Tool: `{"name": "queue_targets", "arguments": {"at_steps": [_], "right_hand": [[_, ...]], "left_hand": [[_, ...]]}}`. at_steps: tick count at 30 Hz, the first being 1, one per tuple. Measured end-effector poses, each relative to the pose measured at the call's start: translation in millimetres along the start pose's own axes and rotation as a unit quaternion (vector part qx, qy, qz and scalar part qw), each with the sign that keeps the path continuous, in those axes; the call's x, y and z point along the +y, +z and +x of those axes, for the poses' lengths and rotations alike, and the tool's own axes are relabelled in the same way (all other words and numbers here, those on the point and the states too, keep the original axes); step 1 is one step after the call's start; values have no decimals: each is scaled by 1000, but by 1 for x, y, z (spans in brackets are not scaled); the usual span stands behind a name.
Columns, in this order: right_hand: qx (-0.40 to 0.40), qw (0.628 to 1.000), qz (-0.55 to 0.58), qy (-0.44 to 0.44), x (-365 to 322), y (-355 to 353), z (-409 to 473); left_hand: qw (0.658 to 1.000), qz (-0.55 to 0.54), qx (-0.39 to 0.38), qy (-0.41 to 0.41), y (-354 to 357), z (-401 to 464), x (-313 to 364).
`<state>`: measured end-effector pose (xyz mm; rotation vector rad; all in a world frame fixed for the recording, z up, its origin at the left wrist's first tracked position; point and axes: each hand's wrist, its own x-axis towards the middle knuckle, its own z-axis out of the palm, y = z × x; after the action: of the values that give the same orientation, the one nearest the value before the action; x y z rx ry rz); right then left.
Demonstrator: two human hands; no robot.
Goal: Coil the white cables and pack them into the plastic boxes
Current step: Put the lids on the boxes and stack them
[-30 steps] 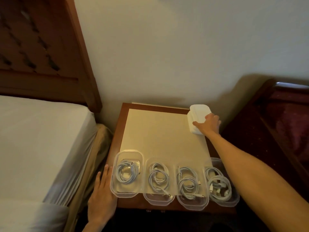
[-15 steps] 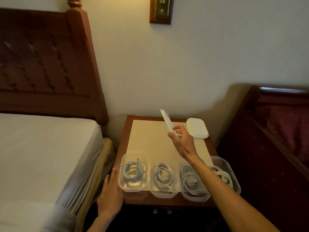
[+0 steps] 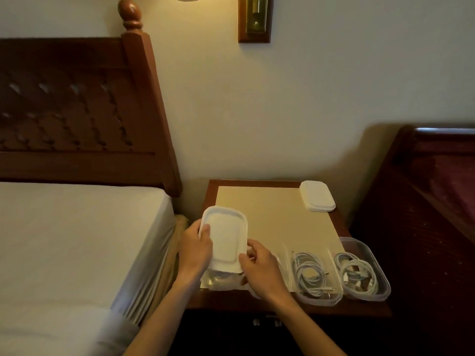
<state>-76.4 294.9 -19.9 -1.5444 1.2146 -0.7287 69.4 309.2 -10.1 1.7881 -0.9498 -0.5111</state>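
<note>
Both hands hold a white plastic lid (image 3: 226, 237) over the leftmost clear box (image 3: 218, 282) on the nightstand. My left hand (image 3: 195, 249) grips the lid's left edge. My right hand (image 3: 259, 268) pinches its near right corner and hides most of the second box. Two more clear boxes (image 3: 317, 296) (image 3: 374, 273) stand open to the right along the front edge. Each holds a coiled white cable (image 3: 309, 274) (image 3: 358, 276). The cable under the lid is hidden.
A stack of white lids (image 3: 317, 196) lies at the back right of the nightstand (image 3: 257, 305), on a tan mat (image 3: 272, 217). A bed (image 3: 77, 242) with a wooden headboard is on the left; dark red furniture (image 3: 424, 214) stands on the right. A wall lamp (image 3: 254, 19) hangs above.
My right hand carried a lid from the back-right stack to the leftmost box. My left hand left the nightstand's left side and took the lid's left edge.
</note>
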Motion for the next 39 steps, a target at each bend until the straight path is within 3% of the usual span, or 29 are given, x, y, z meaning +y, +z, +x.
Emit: {"name": "queue_targets", "arguments": {"at_steps": [3, 6, 17, 20, 25, 28, 32, 39], "right_hand": [[26, 969, -244, -33, 13, 6, 3], [12, 926, -372, -63, 22, 16, 6], [28, 847, -521, -104, 35, 39, 16], [1, 842, -527, -117, 29, 46, 23], [-110, 839, -521, -113, 19, 59, 44], [-70, 875, -463, -126, 21, 66, 51], [0, 882, -449, -146, 36, 86, 63], [-41, 883, -443, -148, 41, 90, 66]], "left_hand": [[991, 133, 13, -9, 7, 6, -31], [974, 221, 37, -19, 14, 8, -57], [963, 265, 20, -36, 25, 12, -80], [970, 242, 20, -24, 21, 19, -87], [970, 241, 15, 7, 14, 28, -92], [973, 228, 17, 11, 14, 28, -94], [976, 216, 23, 26, 14, 30, -101], [981, 185, 39, 42, 16, 31, -110]]}}
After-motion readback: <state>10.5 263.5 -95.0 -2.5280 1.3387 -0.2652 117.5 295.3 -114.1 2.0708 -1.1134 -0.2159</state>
